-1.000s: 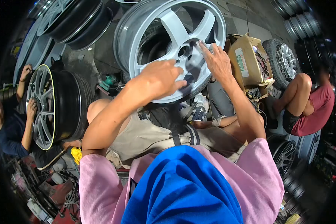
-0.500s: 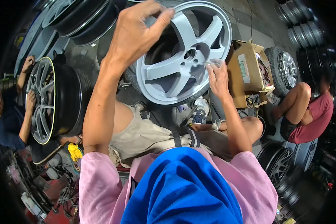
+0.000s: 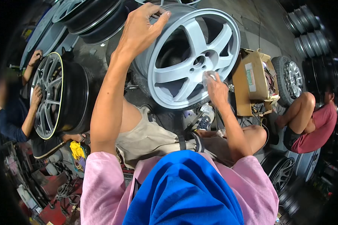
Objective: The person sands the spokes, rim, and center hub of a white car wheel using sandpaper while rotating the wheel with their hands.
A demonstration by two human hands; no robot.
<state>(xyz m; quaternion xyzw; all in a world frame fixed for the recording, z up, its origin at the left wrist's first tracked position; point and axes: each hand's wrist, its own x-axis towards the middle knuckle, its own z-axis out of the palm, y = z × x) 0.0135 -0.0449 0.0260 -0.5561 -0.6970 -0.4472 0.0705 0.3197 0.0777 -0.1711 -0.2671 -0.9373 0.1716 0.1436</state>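
A grey five-spoke wheel rim (image 3: 169,75) stands tilted in front of me, its face turned up and to the right and part of its barrel showing at left. My left hand (image 3: 144,28) is at its upper left edge, with fingers and thumb curled over the barrel. At the lower right of the hub, my right hand (image 3: 217,90) pinches a small pale piece, whitish and blurred, against or just over a spoke. Its exact kind cannot be made out. Under the rim shows the dark edge of what looks like a tyre.
An open cardboard box (image 3: 248,80) stands right of the rim, before a tyred wheel (image 3: 289,77). At left, another person's hands touch a yellow-edged wheel (image 3: 58,93). A person in a red shirt (image 3: 317,127) sits at right. Stacked rims (image 3: 94,18) lie upper left.
The rim has turned, so more of its barrel shows at left. My right hand has moved down from beside the hub. My left hand stays at the upper edge. The whole view has shifted slightly.
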